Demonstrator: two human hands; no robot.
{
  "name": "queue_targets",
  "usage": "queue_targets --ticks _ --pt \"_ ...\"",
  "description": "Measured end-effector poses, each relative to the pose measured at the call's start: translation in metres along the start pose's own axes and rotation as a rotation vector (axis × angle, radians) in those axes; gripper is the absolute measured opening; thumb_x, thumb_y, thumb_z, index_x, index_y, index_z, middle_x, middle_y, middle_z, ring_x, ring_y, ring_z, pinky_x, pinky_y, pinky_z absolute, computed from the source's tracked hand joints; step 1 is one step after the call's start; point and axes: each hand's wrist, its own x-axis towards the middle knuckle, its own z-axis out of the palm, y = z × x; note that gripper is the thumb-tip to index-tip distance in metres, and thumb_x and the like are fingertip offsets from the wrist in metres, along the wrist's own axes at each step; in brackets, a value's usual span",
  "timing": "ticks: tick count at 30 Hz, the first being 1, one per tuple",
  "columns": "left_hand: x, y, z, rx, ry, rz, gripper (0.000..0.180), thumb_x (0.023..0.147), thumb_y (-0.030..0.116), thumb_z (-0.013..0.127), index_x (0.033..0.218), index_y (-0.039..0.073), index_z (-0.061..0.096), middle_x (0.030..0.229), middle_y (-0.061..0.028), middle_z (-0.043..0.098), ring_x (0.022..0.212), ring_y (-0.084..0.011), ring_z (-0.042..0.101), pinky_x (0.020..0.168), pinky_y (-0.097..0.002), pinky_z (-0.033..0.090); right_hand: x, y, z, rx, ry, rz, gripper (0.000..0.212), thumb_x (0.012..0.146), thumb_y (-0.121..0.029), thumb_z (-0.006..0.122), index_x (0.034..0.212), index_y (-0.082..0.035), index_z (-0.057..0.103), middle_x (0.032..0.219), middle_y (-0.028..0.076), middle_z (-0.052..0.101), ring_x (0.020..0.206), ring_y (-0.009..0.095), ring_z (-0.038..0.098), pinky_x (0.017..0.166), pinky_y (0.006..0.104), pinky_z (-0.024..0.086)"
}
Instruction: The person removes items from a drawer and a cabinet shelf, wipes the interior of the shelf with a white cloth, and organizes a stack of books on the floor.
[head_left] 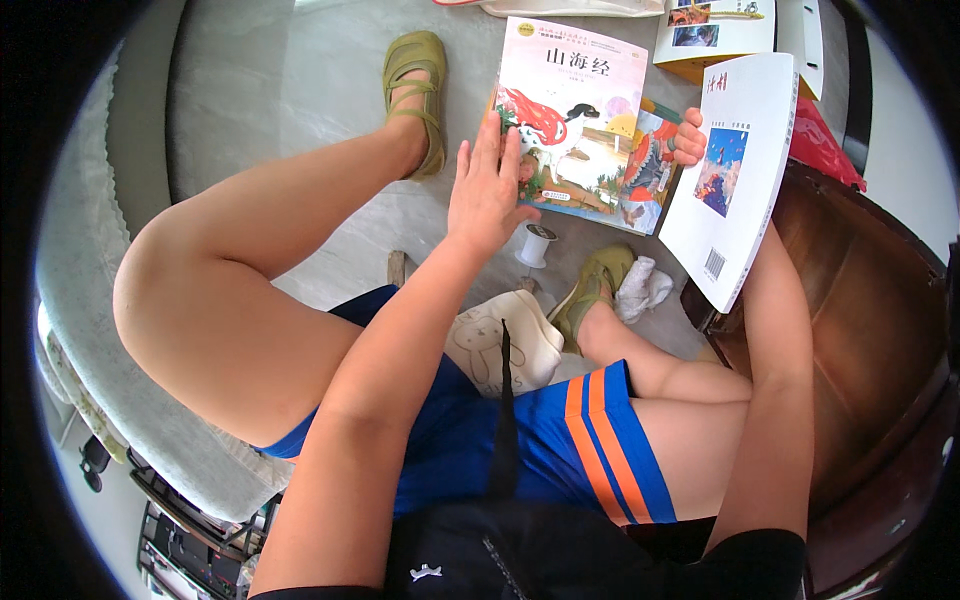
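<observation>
My left hand (485, 190) rests with its fingers stretched over the lower left of a picture book (562, 160) that has a pink cover, a white animal and a red cape. Beneath that book, another colourful illustrated book (650, 165) sticks out at the right. To the right I hold up a white book (735, 180) with a small blue picture and a barcode. The fingertips of my right hand (688, 138) curl round its left edge, while the rest of that hand is hidden behind it.
A white spool (536, 246) stands on the grey floor (270, 90) near my left thumb. Beside my right green shoe (600, 275) lies a crumpled white tissue (642, 288). A cream bag (505, 345) is between my legs. A dark brown wooden piece (860, 300) curves along the right.
</observation>
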Motion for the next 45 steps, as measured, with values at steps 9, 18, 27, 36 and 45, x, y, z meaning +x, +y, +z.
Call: queue_targets --ticks 9,18,27,36,45 --pt "-0.006 -0.015 0.0 0.031 0.017 0.054 0.087 0.062 0.015 0.08 0.135 0.001 0.036 0.142 -0.0213 0.033 0.132 -0.0306 0.034 0.107 -0.0461 0.03 0.007 0.002 0.006 -0.002 0.019 -0.024 0.044 0.084 -0.044 0.064 0.1 -0.005 0.049 0.074 0.004 0.052 0.07 0.015 0.051 0.068 0.0298 0.044" --pt "-0.024 0.006 -0.01 -0.436 -0.177 -0.678 0.026 0.093 0.003 0.044 0.118 -0.003 0.043 0.126 -0.0192 0.049 0.108 -0.0327 0.055 0.094 -0.0428 0.046 -0.002 -0.003 -0.011 -0.017 0.047 -0.002 0.034 0.085 -0.036 0.063 0.096 -0.006 0.05 0.073 0.003 0.053 0.067 0.015 0.05 0.065 0.0309 0.044" --pt "-0.037 -0.013 0.018 -1.122 0.38 -0.812 0.016 0.093 0.006 0.047 0.107 0.0 0.052 0.109 -0.0106 0.055 0.096 -0.0212 0.058 0.084 -0.0336 0.049 0.012 0.007 -0.006 -0.027 0.088 -0.008 0.028 0.085 -0.035 0.063 0.089 -0.009 0.052 0.065 0.001 0.05 0.059 0.013 0.047 0.059 0.0298 0.042" --pt "-0.041 -0.011 0.006 -0.303 0.219 -0.254 0.046 0.072 0.009 0.069 0.115 0.006 0.051 0.115 -0.018 0.051 0.106 -0.0339 0.054 0.092 -0.0401 0.043 0.067 0.043 0.05 -0.265 1.08 -0.137 0.045 0.091 -0.05 0.047 0.102 -0.007 0.05 0.075 0.005 0.05 0.066 0.018 0.051 0.061 0.0331 0.046" --pt "0.048 0.003 -0.007 -1.113 0.02 -0.589 0.062 0.072 0.04 0.074 0.113 -0.003 0.055 0.095 -0.0156 0.064 0.091 -0.0231 0.062 0.081 -0.0335 0.048 0.096 0.032 0.019 -1.512 1.398 -0.165 0.062 0.094 -0.051 0.033 0.114 0.003 0.057 0.111 0.022 0.061 0.106 0.037 0.056 0.091 0.0417 0.041"
